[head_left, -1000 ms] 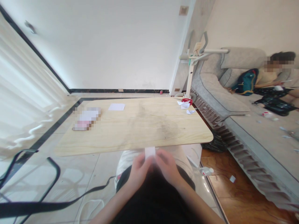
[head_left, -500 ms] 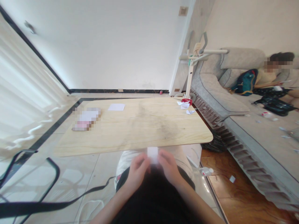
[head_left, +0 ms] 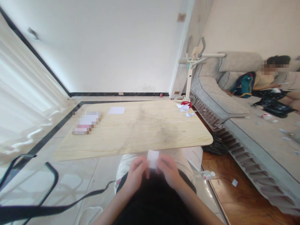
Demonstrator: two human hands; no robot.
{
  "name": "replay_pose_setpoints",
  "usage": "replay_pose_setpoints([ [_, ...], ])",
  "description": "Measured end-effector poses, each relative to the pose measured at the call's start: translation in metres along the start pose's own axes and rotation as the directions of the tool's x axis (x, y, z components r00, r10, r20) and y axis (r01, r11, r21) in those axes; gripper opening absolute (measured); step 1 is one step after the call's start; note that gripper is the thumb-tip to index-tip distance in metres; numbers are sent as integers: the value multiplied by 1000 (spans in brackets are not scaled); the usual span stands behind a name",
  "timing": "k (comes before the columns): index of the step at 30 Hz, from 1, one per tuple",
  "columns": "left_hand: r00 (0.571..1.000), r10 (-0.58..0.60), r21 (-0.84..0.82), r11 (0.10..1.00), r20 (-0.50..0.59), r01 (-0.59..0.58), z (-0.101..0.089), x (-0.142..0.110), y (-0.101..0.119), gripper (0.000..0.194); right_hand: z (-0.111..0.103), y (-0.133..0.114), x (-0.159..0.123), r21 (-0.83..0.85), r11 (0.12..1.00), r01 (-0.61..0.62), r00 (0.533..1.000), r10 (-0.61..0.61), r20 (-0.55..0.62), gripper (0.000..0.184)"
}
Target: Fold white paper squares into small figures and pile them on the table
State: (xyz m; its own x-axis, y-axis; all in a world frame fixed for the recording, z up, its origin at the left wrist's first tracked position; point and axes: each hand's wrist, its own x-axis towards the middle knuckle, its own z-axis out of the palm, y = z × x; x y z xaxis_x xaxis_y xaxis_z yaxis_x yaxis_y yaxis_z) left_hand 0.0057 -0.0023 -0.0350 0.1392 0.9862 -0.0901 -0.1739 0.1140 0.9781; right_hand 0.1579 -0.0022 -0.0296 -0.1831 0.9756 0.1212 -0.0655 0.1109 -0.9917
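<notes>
Just in front of my body, short of the table's near edge, a small white piece of paper [head_left: 153, 157] is held between both hands. My left hand [head_left: 138, 168] pinches its left side with curled fingers. On the paper's right side, my right hand [head_left: 167, 167] grips in the same way. Slight blur hides the fingertips, and the paper's lower part runs down between the hands. Folded white paper pieces [head_left: 184, 108] lie at the table's far right corner beside red-handled scissors [head_left: 187, 104]. Toward the back left lies a flat white sheet [head_left: 116, 110].
The wooden table [head_left: 131, 134] stretches ahead of me, with a blurred-out stack [head_left: 86, 122] on its left. A plastic bottle [head_left: 208, 175] lies low at my right. Another person sits on the grey sofa [head_left: 234, 125] beside a backpack [head_left: 245, 85]. A black strap [head_left: 70, 203] crosses the lower left.
The whole view has tilted slightly, so most things sit a little lower. Both hands still hold the paper, which now leans slightly.
</notes>
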Motion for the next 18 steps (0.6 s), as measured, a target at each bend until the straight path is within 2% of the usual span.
replay_pose_setpoints([
  [2,1000,-16,-35,999,15,16,-1,1,-2,39,1,-1,0,16,1000,2,1000,-2,-7,40],
  [6,997,43,62,997,59,-47,-3,0,3,42,0,-3,3,47,999,6,1000,-5,-9,38],
  [11,990,116,160,979,76,-127,-2,-3,9,41,-4,-9,6,31,1000,4,994,0,-111,39],
  [18,994,85,197,975,69,-98,1,-6,16,41,-3,-6,6,1,1000,14,997,-14,-75,36],
])
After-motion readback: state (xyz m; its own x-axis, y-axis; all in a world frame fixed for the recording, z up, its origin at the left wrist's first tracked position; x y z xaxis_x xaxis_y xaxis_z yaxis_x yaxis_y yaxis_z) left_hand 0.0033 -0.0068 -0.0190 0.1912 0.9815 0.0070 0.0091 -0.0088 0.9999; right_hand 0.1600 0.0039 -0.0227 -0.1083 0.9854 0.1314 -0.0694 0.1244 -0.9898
